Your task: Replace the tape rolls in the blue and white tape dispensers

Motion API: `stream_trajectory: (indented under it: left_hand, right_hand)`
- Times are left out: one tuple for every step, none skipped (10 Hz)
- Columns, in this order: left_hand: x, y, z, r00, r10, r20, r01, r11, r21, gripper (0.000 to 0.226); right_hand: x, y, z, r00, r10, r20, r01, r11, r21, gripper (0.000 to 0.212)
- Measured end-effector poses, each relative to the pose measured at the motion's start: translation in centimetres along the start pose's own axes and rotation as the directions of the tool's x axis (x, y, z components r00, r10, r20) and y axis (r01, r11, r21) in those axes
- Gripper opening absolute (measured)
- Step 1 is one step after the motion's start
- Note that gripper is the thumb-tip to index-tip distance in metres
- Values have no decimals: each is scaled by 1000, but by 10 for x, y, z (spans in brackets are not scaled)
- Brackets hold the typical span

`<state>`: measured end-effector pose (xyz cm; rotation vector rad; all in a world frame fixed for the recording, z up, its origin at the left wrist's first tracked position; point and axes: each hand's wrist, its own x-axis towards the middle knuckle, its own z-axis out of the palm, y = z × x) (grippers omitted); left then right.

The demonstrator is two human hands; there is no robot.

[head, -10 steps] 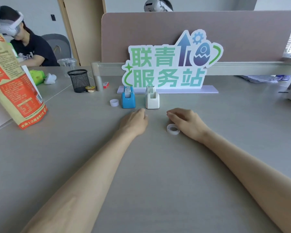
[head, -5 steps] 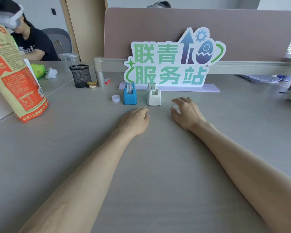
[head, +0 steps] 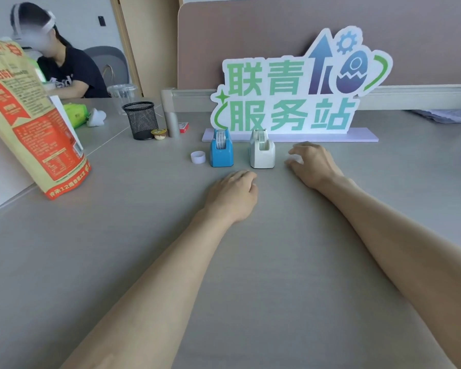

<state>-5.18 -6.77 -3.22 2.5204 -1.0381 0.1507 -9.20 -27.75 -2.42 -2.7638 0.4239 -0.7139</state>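
Both bare forearms stretch across the grey laminate counter (head: 277,262). The left hand (head: 233,197) lies palm down, fingers loosely curled and holding nothing, just in front of the small blue plastic tape dispenser (head: 221,149). Beside that stands the small white plastic tape dispenser (head: 262,153), each with a roll seated in it, both close to the counter's far edge before the green-lettered standing sign (head: 290,94). A loose white tape roll (head: 198,157) sits just left of the blue one. The right hand (head: 313,165) hovers cupped right of the white dispenser; whether its grip encloses anything, I cannot tell.
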Motion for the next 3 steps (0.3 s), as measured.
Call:
stream_trajectory:
  left_hand:
    - [0,1,-2,1000,-3,9,4,1000,-10,39]
    - [-3,1,-3,1000,19,-2,-19,1000,-17,38]
    - [-2,-1,-6,999,-8,39,9,999,-44,40]
  right_hand:
    - [-2,0,-1,999,40,17,-41,999,26,29]
    - [-13,-6,-4,998,55,28,-56,998,14,37]
    - [-27,-17,-4,998,46,49,-45,999,-23,48]
